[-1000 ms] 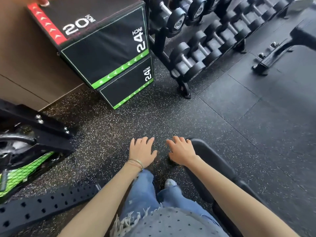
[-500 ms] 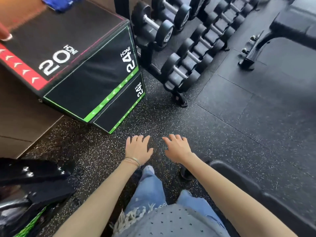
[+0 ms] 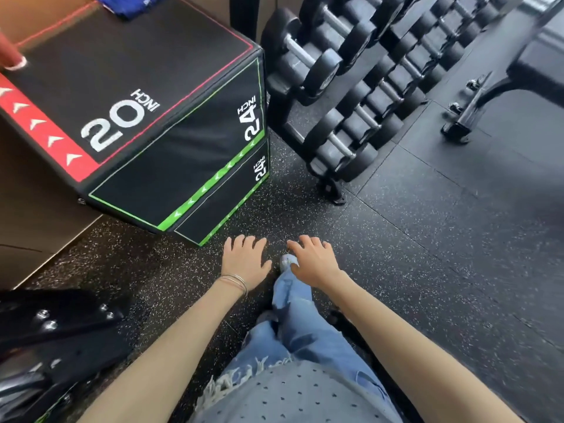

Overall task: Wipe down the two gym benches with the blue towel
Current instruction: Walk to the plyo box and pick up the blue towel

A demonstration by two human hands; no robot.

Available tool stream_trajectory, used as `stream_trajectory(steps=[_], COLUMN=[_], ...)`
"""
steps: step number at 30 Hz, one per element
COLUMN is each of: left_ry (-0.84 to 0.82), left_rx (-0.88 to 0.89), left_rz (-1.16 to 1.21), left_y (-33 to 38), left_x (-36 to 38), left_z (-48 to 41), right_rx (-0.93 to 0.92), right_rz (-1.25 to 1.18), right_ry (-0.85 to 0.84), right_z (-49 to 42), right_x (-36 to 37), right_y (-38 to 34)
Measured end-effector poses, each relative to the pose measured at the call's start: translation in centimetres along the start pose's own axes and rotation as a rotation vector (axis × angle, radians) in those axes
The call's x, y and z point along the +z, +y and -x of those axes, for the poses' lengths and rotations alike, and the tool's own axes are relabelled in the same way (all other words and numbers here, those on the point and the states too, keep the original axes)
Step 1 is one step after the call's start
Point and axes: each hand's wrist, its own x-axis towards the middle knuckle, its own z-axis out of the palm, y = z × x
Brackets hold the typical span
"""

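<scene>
Held out side by side, empty, loose-fingered: left hand (image 3: 245, 261), right hand (image 3: 315, 261); well ahead-left of them, blue towel (image 3: 128, 4) atop plyo box (image 3: 122, 59)

Bare forearms; thin bangles (image 3: 234, 280) on left wrist; frayed light-blue jeans (image 3: 308, 337); grey dotted top (image 3: 293, 398).

Two plyo boxes (image 3: 137, 87), one blue towel (image 3: 128, 4), one dumbbell rack (image 3: 329, 184) and one bench (image 3: 540, 59) are visible. The left hand (image 3: 245, 261) and right hand (image 3: 316, 262) make two hands.
</scene>
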Motion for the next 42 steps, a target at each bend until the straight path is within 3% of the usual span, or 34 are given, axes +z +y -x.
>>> stream_trajectory(steps=[21, 28, 42], left_ry=[0.028, 0.050, 0.240], left_rx=[-0.169, -0.231, -0.242], left_rz=[0.111, 0.132, 0.191], left_y=[-1.6, -5.1, -15.7], left_x=[-8.3, -10.8, -19.3], left_z=[-19.2, -23.0, -32.7], right_rx=[-0.199, -0.250, -0.290], right_rz=[0.146, 0.172, 0.246], right_ry=[-0.028, -0.029, 0.149], right_z=[-20.5, -25.6, -38.6], right_x=[-13.9, -16.9, -27.1], right_y=[5.3, 3.9, -3.1])
